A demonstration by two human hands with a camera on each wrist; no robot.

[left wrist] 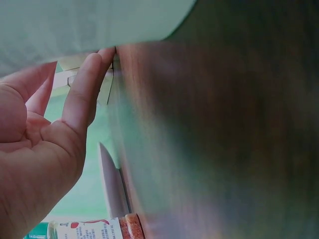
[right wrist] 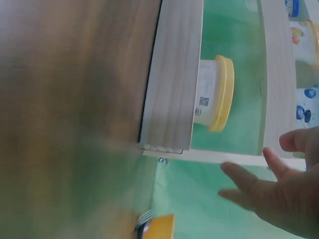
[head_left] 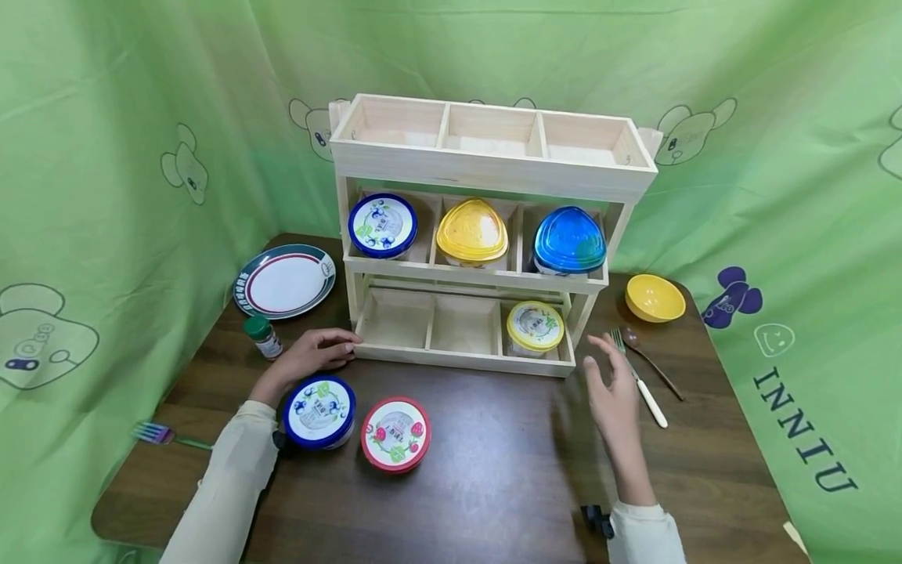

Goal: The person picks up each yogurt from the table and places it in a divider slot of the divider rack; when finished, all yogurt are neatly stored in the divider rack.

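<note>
Fingers on our left hand [head_left: 310,356] are lying nearly straight, touching the wooden shelf [head_left: 451,356] at its bottom front corner, at eight o'clock from its middle. Fingers on our right hand [head_left: 615,395] are spreading loosely beside the four o'clock corner, leaving a gap. Near seven o'clock, we are seeing a blue-lidded tub [head_left: 320,409] and a red-lidded tub [head_left: 396,435] sitting on the brown table [head_left: 486,478], which is showing open room across to our right hand. At three o'clock, a yellow bowl [head_left: 655,301] is standing near the edge. Green cloth [head_left: 176,63] is hanging at nine, twelve and three.
</note>
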